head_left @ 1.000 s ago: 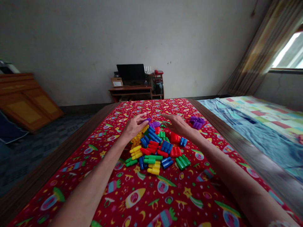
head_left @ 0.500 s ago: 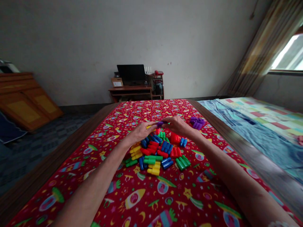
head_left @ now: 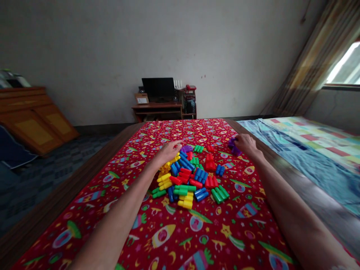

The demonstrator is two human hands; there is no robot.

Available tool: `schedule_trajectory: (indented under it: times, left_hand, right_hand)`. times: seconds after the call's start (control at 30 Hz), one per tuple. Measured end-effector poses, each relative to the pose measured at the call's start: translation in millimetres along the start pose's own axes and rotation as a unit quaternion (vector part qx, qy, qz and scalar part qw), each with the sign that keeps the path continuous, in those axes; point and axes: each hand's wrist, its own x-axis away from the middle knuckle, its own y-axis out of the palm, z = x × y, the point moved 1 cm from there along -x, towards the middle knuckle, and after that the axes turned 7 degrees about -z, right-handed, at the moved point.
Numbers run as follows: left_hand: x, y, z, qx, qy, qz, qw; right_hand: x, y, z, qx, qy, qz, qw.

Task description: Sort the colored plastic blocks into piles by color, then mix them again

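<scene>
My left hand (head_left: 169,152) is over the far left side of a pile of plastic building blocks. Its thumb and fingers are slightly apart, beside a purple block (head_left: 186,149); contact with that block is unclear. Yellow blocks (head_left: 165,182) lie below this hand, with blue blocks (head_left: 201,175), red blocks (head_left: 210,163) and green blocks (head_left: 220,194) nearby. Off to the right, my right hand (head_left: 246,144) has its fingers closed on a purple block in a small purple group (head_left: 234,147). The fingers partly hide that group.
A red patterned cloth (head_left: 163,236) covers the table, whose dark wooden edge (head_left: 270,165) shows on the right. Beyond that is a bed (head_left: 309,146). A desk with a monitor (head_left: 158,89) stands by the far wall, and a wooden cabinet (head_left: 36,120) is on the left.
My hands were together over the pile around a purple block. Now they are apart: the right has moved right to the purple group, while the left stays over the pile's far side.
</scene>
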Motion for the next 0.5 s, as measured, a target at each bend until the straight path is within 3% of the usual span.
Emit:
schedule_trajectory:
  times: [0.1, 0.27, 0.37, 0.5]
  left_hand:
    - [-8, 11.1, -5, -0.031, -0.009, -0.051, 0.998]
    - [-13, 18.0, -11, -0.043, 0.042, -0.066, 0.996]
    - [-14, 15.3, -11, -0.018, 0.029, -0.036, 0.999]
    - [-9, 8.6, -6, 0.037, 0.011, 0.004, 0.999]
  right_hand:
    - [0, -2, 3, -0.022, -0.011, -0.004, 1.0]
    - [6, -23, -13, -0.052, -0.045, 0.086, 0.994]
    - [18, -29, -43, -0.081, -0.145, 0.099, 0.981]
    - [44, -14, -94, -0.129, -0.326, 0.069, 0.934]
